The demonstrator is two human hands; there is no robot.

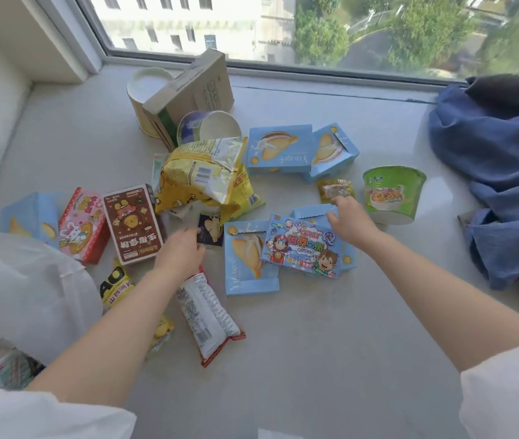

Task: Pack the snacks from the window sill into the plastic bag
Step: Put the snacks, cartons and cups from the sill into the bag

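Reaching left hand [179, 248] toward small dark packet [210, 229], fingers blurred, grip unclear. Touching right hand [348, 218] to light blue box [313, 212], fingers loosely extended, nothing lifted. Sitting at lower left, white plastic bag [27, 280] holding a few packs already. Leaving most snacks on window sill [331, 312]: yellow chip bag [201, 175], green noodle cup [392, 193], boxes.

I saw a pale grey window sill [283, 343]. On it lay a yellow crisp bag [201, 172], a green noodle cup [392, 193], a brown box [133, 223] with a yellow cartoon figure, a pink-and-red box [82, 226], and light blue boxes [278, 147]. The plastic bag [30, 280] was white, the cloth [502, 172] dark blue.
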